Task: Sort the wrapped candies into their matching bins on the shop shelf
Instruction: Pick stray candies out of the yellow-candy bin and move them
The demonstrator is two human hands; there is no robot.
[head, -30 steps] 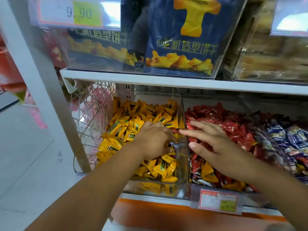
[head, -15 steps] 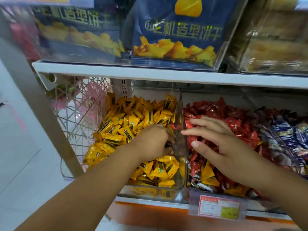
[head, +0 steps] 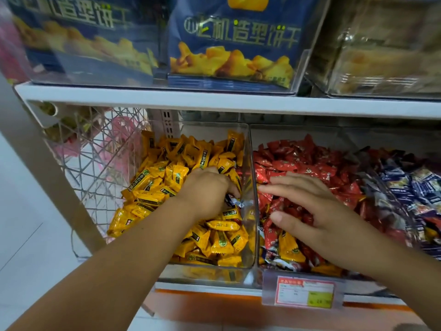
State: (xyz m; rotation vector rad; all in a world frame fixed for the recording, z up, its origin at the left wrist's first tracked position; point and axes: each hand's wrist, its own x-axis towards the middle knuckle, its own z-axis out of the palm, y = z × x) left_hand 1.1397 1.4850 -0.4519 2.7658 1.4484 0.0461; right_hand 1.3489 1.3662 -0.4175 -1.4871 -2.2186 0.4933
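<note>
Your left hand now pinches a stray blue-silver wrapped candy in the clear plastic yellow-candy bin, right hand stays flat and open, so the misfit looks ready to re-sort

A white shelf board runs across the upper middle of the frame; above it, blue snack bags stand behind clear fronts, with a glinting clear box at upper right; a beige upright slants down the left side; beside it hangs a wire mesh panel; pale tiled floor fills the lower left; an orange strip crosses the bottom; a red-bordered price label sits at lower right.
</note>
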